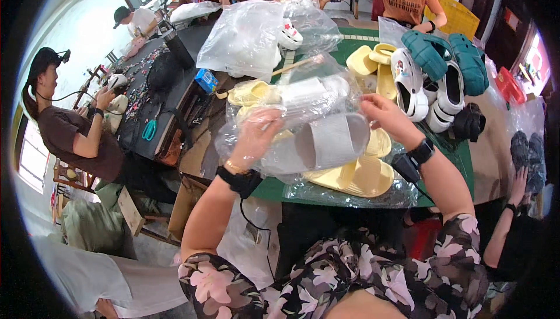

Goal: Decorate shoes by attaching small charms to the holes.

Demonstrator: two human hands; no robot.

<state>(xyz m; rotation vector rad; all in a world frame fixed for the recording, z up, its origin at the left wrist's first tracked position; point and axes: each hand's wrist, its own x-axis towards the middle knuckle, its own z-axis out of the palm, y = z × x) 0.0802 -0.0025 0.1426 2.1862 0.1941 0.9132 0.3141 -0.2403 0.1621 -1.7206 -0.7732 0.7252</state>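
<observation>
A pair of pale grey slide sandals [335, 144], at least partly in a clear plastic bag [274, 164], is held above the table in front of me. My left hand [255, 134] is closed on the bag at the left, its fingers lying over the plastic. At the upper right corner, beside the sandal's strap, my right hand [388, 116] pinches the plastic film. Yellow slides [367, 179] lie under the grey pair, on more clear film. Behind my hands are white slides [303, 94] in plastic and a yellow slide [251, 93].
White clogs [410, 83] and dark green clogs [424, 55] are piled at the right, near black footwear [468, 122]. A bulging clear bag [239, 36] stands at the back of the green table [268, 189]. Teal scissors [150, 129] lie on the dark table; co-workers sit around.
</observation>
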